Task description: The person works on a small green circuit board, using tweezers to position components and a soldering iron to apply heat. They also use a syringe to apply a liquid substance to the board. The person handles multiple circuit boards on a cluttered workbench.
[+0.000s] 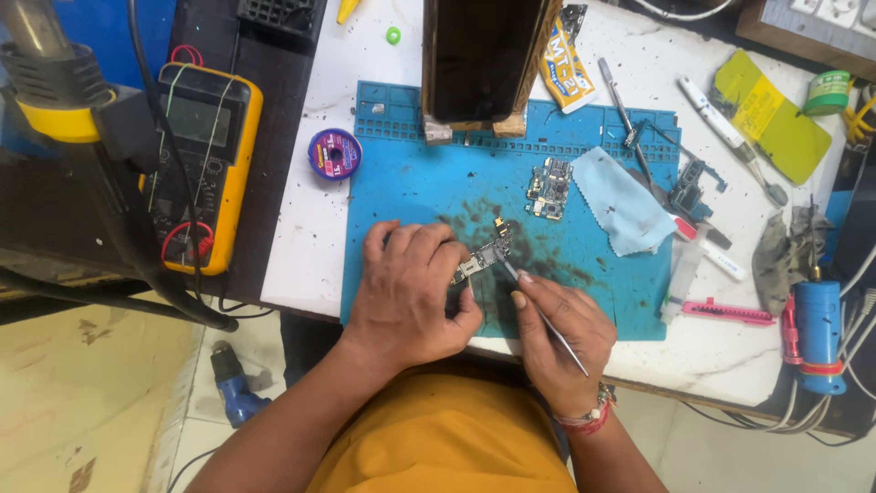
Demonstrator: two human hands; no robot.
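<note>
My left hand (408,292) presses down on a small dark circuit board (482,258) that lies on the stained blue work mat (411,183). My right hand (561,333) grips thin metal tweezers (540,310), whose tips touch the board's right edge. Both hands meet near the mat's front edge. A second small circuit board (548,188) lies farther back on the mat, beside a light blue cloth (620,201).
A yellow multimeter (199,162) sits at the left and a solder wire spool (334,153) beside the mat. A dark upright box (482,59) stands at the back. Tweezers, a pink cutter (727,313), a blue canister (818,333) and a yellow-green card (771,114) crowd the right.
</note>
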